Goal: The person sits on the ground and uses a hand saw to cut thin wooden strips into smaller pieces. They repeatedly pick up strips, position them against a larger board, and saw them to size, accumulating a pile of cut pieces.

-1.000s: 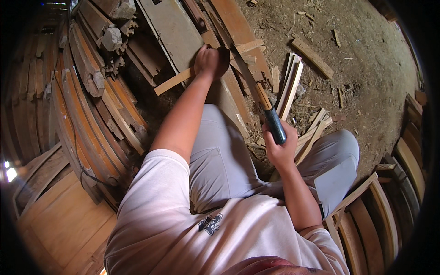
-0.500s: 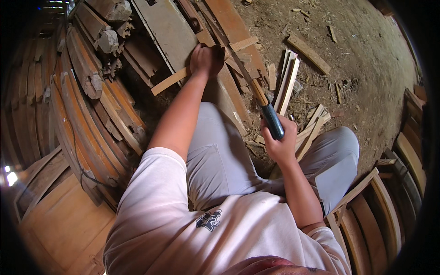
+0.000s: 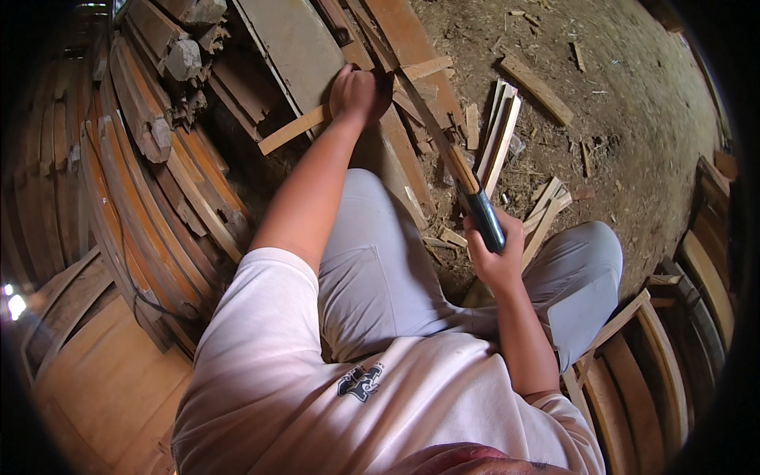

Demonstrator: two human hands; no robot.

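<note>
My left hand (image 3: 362,96) is closed around a thin wooden strip (image 3: 294,131), pressing it across stacked boards in front of my left knee. The strip shows left of the fist, and a similar light piece (image 3: 427,68) shows on its right. In my right hand (image 3: 500,257) is a long tool (image 3: 486,220) with a black grip and a wooden section ahead of it. Its narrow dark blade slants up and left, close beside the left fist. Whether that blade has teeth cannot be made out. Beneath lies a brown board (image 3: 404,162).
Curved stacked planks (image 3: 150,229) crowd the left side. A wide grey board (image 3: 297,55) lies ahead. Pale cut strips (image 3: 500,131) and a loose plank (image 3: 537,89) rest on the dirt floor (image 3: 633,103) among wood chips. More timber (image 3: 633,380) stands at the lower right.
My right hand has drawn the long tool back, down and to the right. The left hand keeps its hold on the strip, almost in the same place.
</note>
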